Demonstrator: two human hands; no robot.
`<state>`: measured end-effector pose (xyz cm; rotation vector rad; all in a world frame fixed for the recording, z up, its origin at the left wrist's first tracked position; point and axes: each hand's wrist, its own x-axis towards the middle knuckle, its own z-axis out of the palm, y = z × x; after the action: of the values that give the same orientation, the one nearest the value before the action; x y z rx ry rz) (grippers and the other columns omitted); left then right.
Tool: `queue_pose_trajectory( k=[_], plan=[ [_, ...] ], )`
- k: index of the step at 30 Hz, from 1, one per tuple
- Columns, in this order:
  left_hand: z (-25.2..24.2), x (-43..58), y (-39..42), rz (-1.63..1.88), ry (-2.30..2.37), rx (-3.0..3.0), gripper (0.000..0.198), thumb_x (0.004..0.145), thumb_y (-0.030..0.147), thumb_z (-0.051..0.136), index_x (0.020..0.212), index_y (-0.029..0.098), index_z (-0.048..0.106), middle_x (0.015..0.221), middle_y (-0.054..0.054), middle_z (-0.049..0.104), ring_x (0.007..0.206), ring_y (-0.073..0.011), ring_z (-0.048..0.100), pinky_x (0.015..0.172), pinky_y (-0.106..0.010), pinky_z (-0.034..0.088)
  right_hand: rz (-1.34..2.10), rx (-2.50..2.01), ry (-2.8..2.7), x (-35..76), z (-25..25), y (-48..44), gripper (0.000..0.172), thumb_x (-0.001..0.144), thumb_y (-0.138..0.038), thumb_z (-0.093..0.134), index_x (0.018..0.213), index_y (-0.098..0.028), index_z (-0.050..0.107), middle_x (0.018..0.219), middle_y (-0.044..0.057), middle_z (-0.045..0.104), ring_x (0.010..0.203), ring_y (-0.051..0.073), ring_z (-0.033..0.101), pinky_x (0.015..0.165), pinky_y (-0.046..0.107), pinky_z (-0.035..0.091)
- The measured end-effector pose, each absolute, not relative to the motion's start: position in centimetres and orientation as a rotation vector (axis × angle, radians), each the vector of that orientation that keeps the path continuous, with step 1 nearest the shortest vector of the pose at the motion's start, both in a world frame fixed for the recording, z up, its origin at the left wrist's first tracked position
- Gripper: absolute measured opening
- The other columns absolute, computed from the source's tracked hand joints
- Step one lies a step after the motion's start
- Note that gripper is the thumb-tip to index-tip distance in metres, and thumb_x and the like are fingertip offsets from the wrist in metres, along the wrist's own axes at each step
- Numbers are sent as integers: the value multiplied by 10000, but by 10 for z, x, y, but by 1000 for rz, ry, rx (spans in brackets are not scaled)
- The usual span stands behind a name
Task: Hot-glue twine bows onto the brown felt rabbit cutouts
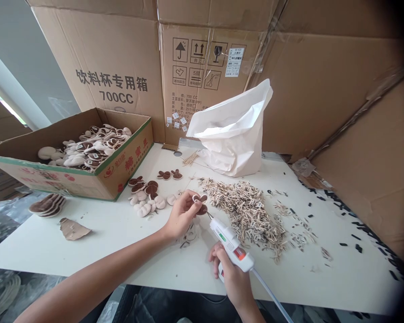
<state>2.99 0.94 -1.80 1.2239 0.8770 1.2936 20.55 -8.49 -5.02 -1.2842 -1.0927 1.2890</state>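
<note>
My left hand [182,215] pinches a small brown piece with white-edged ears [201,207] between thumb and fingers. In my right hand [234,278] is a white glue gun [229,242], its handle gripped and its metal tip touching or very close to the brown piece. A cord runs from its rear down to the right. Left of my left hand lies a cluster of brown and cream rabbit-shaped pieces [148,202], with two brown ones [170,174] behind it. Right of the glue gun spreads a heap of small pale strips [245,211].
An open cardboard box [111,179] of similar pieces stands at the left, near a brown stack [47,204] and a cardboard scrap [74,228]. A white bag [235,143] stands behind. Black bits [358,248] lie rightward. Tall cardboard [202,58] walls the back.
</note>
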Motion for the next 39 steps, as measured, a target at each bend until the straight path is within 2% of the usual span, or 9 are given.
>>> queue_pose_trajectory(
  k=[3, 10, 16, 20, 27, 39],
  plan=[
    [-20, 29, 10, 1290, 884, 1235, 358, 971, 519, 650, 982, 182, 527, 877, -22, 609, 733, -125, 582, 597, -219, 407, 1273, -1298, -1087, 202, -43, -87, 339, 917, -425, 634, 661, -205, 602, 539, -14, 571, 425, 124, 484, 453, 254, 394],
    [-20, 29, 10, 1288, 878, 1243, 333, 984, 498, 640, 986, 184, 528, 881, -22, 609, 734, -122, 579, 598, -215, 407, 1224, -1288, -1061, 198, -36, -90, 333, 909, -489, 672, 742, -202, 647, 574, -8, 613, 424, 122, 477, 472, 263, 422],
    [-17, 29, 9, 1288, 884, 1241, 342, 982, 505, 640, 968, 183, 524, 872, -22, 609, 732, -123, 583, 600, -221, 414, 1264, -1288, -1135, 204, -43, -87, 426, 919, -565, 658, 692, -206, 635, 486, -25, 535, 417, 133, 474, 466, 266, 416],
    [-15, 30, 9, 1297, 900, 1225, 367, 966, 527, 653, 961, 183, 527, 882, -29, 618, 747, -133, 607, 604, -226, 428, 1249, -1326, -1128, 203, -40, -89, 419, 938, -541, 635, 685, -207, 628, 488, -21, 536, 442, 137, 481, 506, 272, 431],
    [-16, 30, 10, 1300, 899, 1209, 364, 961, 523, 662, 960, 183, 532, 899, -31, 631, 758, -136, 629, 609, -221, 443, 1260, -1306, -1066, 201, -41, -87, 377, 904, -520, 680, 706, -205, 623, 619, 18, 649, 433, 124, 486, 462, 265, 421],
    [-15, 30, 9, 1298, 893, 1191, 362, 961, 522, 665, 961, 185, 535, 922, -48, 659, 784, -158, 671, 617, -237, 475, 1227, -1348, -1044, 196, -29, -90, 356, 901, -486, 662, 682, -208, 628, 491, -11, 543, 431, 145, 453, 478, 287, 407]
  ],
)
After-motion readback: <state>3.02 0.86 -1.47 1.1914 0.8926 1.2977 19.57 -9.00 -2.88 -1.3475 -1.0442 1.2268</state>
